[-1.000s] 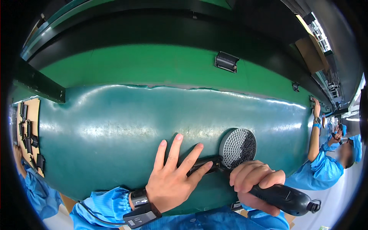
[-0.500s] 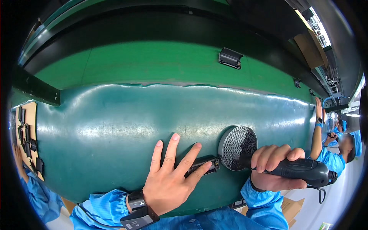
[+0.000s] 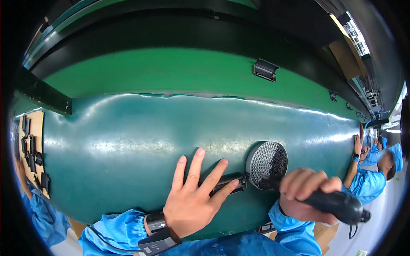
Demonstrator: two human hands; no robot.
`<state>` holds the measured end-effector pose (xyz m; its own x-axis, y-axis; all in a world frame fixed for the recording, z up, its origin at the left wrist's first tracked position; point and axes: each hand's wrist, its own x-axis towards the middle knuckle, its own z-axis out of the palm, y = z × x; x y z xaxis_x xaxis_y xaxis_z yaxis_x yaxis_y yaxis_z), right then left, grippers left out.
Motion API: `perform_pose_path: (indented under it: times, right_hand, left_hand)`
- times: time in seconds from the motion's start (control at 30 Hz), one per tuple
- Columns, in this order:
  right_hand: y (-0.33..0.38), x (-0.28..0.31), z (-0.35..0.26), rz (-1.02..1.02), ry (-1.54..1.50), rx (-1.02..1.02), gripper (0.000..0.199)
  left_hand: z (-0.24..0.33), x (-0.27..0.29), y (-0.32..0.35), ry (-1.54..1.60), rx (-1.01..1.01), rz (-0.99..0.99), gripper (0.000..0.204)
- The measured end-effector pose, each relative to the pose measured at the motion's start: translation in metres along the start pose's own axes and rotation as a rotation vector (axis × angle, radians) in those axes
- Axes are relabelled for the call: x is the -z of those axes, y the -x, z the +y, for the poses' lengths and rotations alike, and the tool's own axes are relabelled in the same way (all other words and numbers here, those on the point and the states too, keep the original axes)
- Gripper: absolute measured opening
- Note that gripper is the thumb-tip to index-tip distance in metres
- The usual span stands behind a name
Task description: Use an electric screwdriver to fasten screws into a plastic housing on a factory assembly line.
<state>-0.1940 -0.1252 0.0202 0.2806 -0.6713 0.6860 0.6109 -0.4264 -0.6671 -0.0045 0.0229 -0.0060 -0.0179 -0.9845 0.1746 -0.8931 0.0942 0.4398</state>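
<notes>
Black casing [image 3: 230, 178] lies toward the near edge of the desk [image 3: 124, 179] beneath the left hand [image 3: 191, 209], its fingers spread and thumb resting on it; whether any screws are already in cannot be told. Just beside it, the dish [image 3: 259, 162] still holds loose screws [image 3: 279, 161]. Gripping the powered screwdriver [image 3: 331, 204], the blurred right hand [image 3: 305, 187] points it into the dish, its rear end lower than half a second ago. Beyond the desk's far edge, a second casing [image 3: 265, 70] has shifted rightward.
</notes>
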Motion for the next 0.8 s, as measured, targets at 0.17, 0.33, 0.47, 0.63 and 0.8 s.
perform_pose_path:
  times: [0.17, 0.33, 0.47, 0.63, 0.8]
  right_hand:
    - [0.007, -0.029, -0.019, -0.017, 0.095, 0.067, 0.059]
    - [0.011, -0.027, 0.005, -0.079, 0.027, 0.028, 0.062]
    - [0.012, -0.021, 0.008, -0.086, 0.029, 0.023, 0.065]
    - [0.013, -0.023, 0.010, -0.110, 0.030, 0.020, 0.065]
    - [0.010, -0.024, 0.010, -0.120, 0.027, 0.005, 0.065]
  left_hand:
    - [0.003, 0.001, -0.001, 0.009, -0.002, 0.008, 0.042]
    - [0.002, 0.000, 0.000, 0.013, 0.012, -0.002, 0.042]
    - [0.004, 0.006, -0.001, 0.034, 0.021, -0.027, 0.041]
    - [0.001, 0.000, 0.002, 0.002, 0.006, 0.002, 0.043]
    - [0.002, 0.001, 0.000, 0.019, -0.002, -0.011, 0.043]
